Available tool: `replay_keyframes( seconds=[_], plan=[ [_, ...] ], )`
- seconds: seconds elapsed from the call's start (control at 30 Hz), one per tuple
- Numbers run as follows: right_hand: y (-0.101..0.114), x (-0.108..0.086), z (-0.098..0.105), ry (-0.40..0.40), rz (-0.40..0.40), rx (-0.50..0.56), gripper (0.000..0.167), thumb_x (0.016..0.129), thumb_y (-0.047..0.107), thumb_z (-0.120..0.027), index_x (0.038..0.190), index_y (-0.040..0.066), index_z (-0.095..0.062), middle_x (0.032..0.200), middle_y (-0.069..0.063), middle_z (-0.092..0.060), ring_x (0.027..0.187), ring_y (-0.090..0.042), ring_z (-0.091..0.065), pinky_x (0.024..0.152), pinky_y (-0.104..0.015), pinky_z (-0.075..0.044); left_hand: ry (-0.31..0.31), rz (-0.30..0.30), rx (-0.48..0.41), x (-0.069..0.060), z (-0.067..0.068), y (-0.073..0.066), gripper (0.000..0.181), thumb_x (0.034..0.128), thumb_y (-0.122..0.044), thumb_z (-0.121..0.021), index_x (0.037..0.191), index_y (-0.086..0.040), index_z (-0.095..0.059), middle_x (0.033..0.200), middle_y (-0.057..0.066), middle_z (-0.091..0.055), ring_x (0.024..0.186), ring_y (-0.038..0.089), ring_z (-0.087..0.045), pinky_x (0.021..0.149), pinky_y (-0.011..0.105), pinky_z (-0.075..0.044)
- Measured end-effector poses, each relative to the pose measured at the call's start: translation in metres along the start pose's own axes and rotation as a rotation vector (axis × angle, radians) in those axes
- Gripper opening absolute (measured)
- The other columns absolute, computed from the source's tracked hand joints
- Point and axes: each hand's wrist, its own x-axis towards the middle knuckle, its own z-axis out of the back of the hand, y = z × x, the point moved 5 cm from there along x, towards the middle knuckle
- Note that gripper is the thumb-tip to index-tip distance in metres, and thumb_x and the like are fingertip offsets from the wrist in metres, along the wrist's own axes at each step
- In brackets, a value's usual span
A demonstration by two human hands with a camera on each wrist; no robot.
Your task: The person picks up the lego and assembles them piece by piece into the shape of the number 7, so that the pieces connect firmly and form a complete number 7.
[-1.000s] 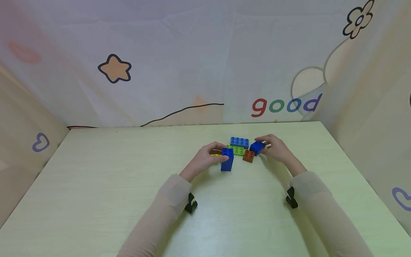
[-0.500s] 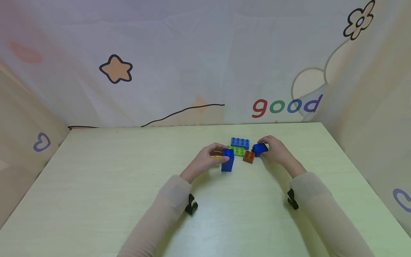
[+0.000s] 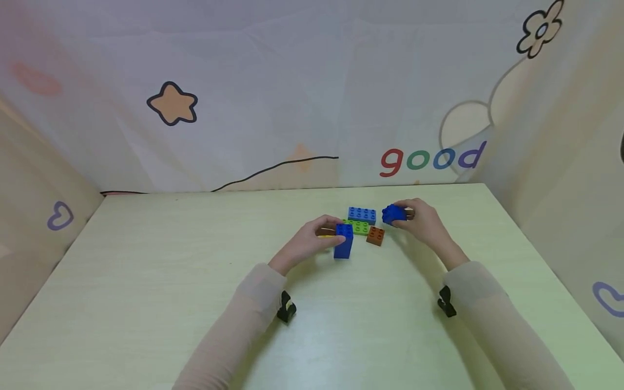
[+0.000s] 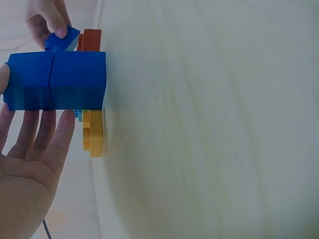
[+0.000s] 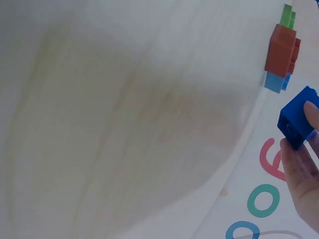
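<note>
Near the far middle of the table, my left hand (image 3: 307, 241) grips an upright stack of two blue blocks (image 3: 343, 245). The left wrist view shows the seam between the two blocks (image 4: 77, 79), with fingers along one side and the thumb at the top end. My right hand (image 3: 425, 222) pinches a single blue toy block (image 3: 392, 215), tilted and off the table, its studs facing left in the head view. In the right wrist view the block (image 5: 297, 117) sits between thumb and fingers, with part of its hollow underside showing.
Behind the stack lie a lighter blue brick (image 3: 362, 215) and a lime green brick (image 3: 361, 228). A reddish-brown brick (image 3: 375, 236) sits right of the stack. A yellow brick (image 4: 94, 133) is mostly hidden by my left hand in the head view. A printed cloth (image 3: 273, 97) hangs behind the table.
My right hand has turned the blue block so its studs face left, and has raised it slightly away from the brown brick. My left hand and the stack stay in place.
</note>
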Motion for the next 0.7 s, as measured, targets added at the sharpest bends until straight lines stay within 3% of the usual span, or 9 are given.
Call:
replay_keyframes(
  seconds=[0.27,0.7],
  plan=[
    [0.02,-0.007,-0.005,-0.004,-0.043,0.195,0.052,0.092,0.018,-0.063,0.134,-0.003,-0.041,0.135,-0.026,-0.048,0.124,-0.042,-0.052,0.1,-0.048,-0.049,-0.018,-0.032,0.035,-0.001,0.001,-0.004,0.043,0.0903,-0.027,-0.066,0.13,-0.016,-0.055,0.131,0.008,-0.059,0.125,0.026,-0.053,0.104,0.042,-0.048],
    [0.065,-0.016,-0.023,0.052,0.069,0.293,0.052,0.091,0.02,-0.066,0.136,0.006,-0.043,0.133,-0.023,-0.056,0.123,-0.038,-0.055,0.097,-0.047,-0.051,-0.051,-0.056,0.047,-0.001,0.003,-0.005,0.042,0.0885,-0.024,-0.068,0.125,-0.01,-0.055,0.129,0.01,-0.06,0.123,0.027,-0.056,0.103,0.042,-0.048]
  ],
)
